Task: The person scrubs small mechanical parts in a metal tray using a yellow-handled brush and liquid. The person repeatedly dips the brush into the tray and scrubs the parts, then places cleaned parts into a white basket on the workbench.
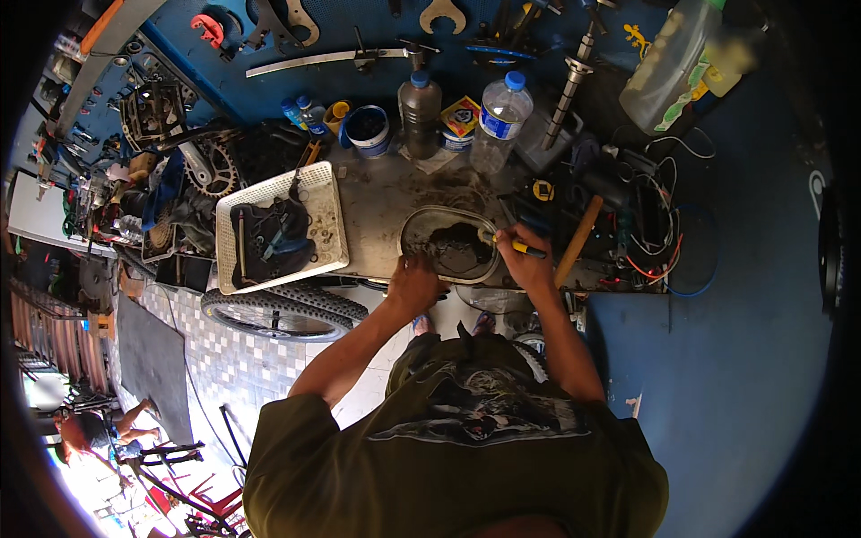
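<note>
A metal tray (pixel 414 218) with rounded corners stands on the workbench (pixel 368 220) in front of me, with dark, dirty liquid (pixel 462 249) in it. My left hand (pixel 414 285) is at the tray's near left rim, its fingers curled in. Something small and dark pokes out beside it, and I cannot make out what it is. At the tray's right end, my right hand (pixel 523 258) is closed around a tool with a yellow and black handle (pixel 531 251). Its working end points toward the liquid and is too small to identify.
Left of the tray sits a white plastic basket (pixel 336 220) with dark cloth and tools. Behind are a dark bottle (pixel 419 117), a clear bottle (pixel 502 117) and a tub (pixel 368 133). A wooden-handled hammer (pixel 578 240) lies right, near loose cables (pixel 659 233). A bicycle tire (pixel 278 314) is below the bench.
</note>
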Available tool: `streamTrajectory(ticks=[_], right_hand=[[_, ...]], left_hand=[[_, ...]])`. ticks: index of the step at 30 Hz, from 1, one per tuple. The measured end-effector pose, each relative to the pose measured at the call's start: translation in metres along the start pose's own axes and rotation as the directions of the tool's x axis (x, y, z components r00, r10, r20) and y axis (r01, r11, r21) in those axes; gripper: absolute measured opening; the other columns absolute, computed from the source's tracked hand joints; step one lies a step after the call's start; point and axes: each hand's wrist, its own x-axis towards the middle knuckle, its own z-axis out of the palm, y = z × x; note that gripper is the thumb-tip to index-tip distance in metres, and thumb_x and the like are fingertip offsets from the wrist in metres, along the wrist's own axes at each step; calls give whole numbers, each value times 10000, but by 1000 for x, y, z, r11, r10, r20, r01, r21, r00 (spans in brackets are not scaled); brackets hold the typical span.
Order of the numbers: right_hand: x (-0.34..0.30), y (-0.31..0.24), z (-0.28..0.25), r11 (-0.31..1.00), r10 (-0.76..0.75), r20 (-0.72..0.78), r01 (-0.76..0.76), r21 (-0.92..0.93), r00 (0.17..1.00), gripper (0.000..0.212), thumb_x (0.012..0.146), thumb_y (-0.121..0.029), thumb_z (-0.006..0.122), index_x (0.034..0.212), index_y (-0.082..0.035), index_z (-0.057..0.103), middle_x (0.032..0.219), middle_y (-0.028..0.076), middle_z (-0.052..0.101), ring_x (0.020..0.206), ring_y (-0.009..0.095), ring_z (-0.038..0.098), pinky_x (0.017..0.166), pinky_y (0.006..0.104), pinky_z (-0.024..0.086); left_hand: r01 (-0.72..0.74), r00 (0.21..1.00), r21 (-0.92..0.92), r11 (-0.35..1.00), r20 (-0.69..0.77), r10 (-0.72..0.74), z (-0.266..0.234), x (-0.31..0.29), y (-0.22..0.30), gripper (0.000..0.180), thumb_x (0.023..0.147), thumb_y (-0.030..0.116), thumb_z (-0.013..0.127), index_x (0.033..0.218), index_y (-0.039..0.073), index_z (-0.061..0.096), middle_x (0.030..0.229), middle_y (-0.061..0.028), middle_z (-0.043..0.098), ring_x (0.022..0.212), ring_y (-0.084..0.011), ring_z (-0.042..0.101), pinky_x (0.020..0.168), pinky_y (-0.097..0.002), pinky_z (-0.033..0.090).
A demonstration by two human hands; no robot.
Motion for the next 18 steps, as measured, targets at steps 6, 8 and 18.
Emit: streamTrajectory(ticks=[6,8,18], right_hand=[[-1,-22,4,1000,4,49,-4,5,999,275,995,-349,747,979,-74,743,742,78,736,695,192,723,672,343,521],[2,-8,11,1000,23,101,-21,-20,995,256,988,-336,751,974,-80,742,763,95,748,730,235,738,676,360,530],[6,16,31,872,-295,89,306,-381,951,330,991,-400,737,918,-80,709,845,112,752,775,325,719,682,405,544]], left_hand=[[-159,986,-110,981,32,164,4,5,-3,262,913,169,732,1045,-52,780,1097,-213,734,1099,-389,711,979,-483,571],[-158,977,-201,967,109,182,2,17,-11,239,870,91,702,1058,-43,765,1070,-214,758,1056,-395,738,926,-476,596],[27,978,-975,221,-20,-209,3,50,-37,381,917,-144,636,1272,-17,688,1051,-105,757,915,-144,711,826,-306,609]])
